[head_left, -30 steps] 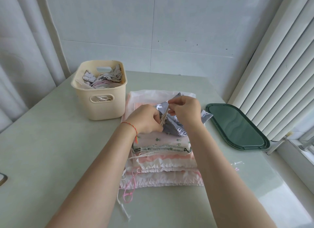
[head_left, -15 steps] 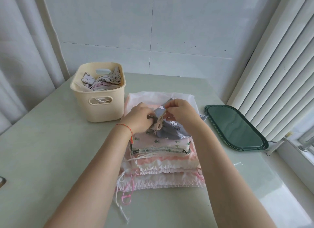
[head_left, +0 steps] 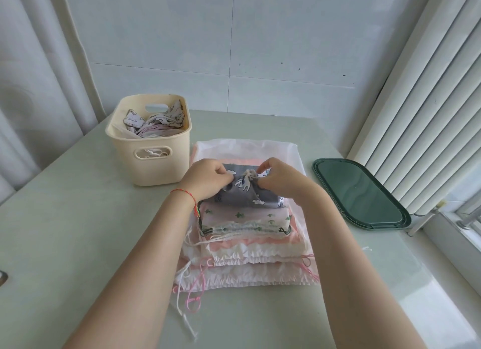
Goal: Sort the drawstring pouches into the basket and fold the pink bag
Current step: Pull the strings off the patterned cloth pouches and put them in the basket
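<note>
1. Nearest: loose pink and white drawstring cords trail off the front edge of the pile onto the pale green table.
2. Stack of pink and white gathered fabric pouches, cactus-print one on top.
3. Grey cartoon-print drawstring pouch sits atop the stack. Left hand and right hand each pinch its bunched mouth, fingers curled on the cloth.
4. Judgement: tuck the cord inside, keep the bundle compact before lifting.
5. Far left: cream plastic basket, already holding pouches.
</note>
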Demonstrator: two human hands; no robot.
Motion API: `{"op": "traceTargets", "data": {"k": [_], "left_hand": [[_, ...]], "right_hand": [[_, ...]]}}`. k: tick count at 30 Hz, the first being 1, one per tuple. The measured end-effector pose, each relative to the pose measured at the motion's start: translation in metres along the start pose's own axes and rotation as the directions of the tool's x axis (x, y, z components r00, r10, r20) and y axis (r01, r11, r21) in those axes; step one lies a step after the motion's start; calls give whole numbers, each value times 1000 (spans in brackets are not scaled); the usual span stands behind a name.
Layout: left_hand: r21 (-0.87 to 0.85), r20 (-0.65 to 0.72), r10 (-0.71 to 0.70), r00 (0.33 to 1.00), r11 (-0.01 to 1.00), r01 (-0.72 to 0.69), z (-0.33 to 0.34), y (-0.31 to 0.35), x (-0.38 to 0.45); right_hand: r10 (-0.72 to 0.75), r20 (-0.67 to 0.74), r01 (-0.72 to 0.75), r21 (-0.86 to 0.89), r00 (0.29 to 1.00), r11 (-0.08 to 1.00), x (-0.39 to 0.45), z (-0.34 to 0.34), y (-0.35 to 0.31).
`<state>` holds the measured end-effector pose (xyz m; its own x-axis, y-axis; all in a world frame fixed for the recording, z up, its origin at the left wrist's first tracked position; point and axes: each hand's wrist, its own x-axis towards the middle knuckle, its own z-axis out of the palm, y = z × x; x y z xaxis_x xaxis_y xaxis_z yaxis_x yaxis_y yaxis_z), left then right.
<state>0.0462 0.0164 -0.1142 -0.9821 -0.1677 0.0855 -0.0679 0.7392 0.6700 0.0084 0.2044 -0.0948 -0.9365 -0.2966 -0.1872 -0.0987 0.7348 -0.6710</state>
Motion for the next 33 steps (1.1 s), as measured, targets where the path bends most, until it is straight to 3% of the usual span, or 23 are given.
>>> {"op": "traceTargets", "data": {"k": [3, 6, 9, 15, 18, 21, 23, 25, 29, 33], "left_hand": [[16, 21, -63, 998, 998, 63, 2, -6, 3], [-9, 21, -107, 994, 994, 107, 2, -9, 5], [-56, 34, -149, 988, 987, 151, 3, -9, 5], [-234, 23, -100, 995, 967, 102, -3, -2, 1], [-50, -172, -22, 985, 999, 13, -1, -3, 3], [215, -337, 201, 920, 968, -132, 7, 3, 7], [317, -278, 356, 892, 911, -265, 14, 8, 12], [383, -159, 410, 898, 864, -327, 22, 8, 19], [451, 93, 280, 956, 844, -291, 35, -12, 33], [476, 211, 139, 968, 850, -226, 46, -30, 28]], "right_hand": [[-56, -27, 57, 15, 998, 998, 2, 5, 3], [-158, 94, 152, 70, 983, 986, -2, 0, 0], [-169, 221, 203, -142, 960, 969, -6, 0, 1], [-174, 84, 191, -284, 981, 940, 4, 5, 4], [-165, 2, 161, -214, 986, 963, 12, 5, 4], [-144, 4, 140, -260, 990, 955, 30, 7, -1], [-144, 25, 144, -309, 989, 940, 42, 7, -7], [-143, 50, 151, -350, 989, 924, 53, 10, -13], [-120, 24, 119, -421, 992, 899, 65, 20, -9], [-165, -72, 102, -536, 984, 838, 70, 25, -1]]}}
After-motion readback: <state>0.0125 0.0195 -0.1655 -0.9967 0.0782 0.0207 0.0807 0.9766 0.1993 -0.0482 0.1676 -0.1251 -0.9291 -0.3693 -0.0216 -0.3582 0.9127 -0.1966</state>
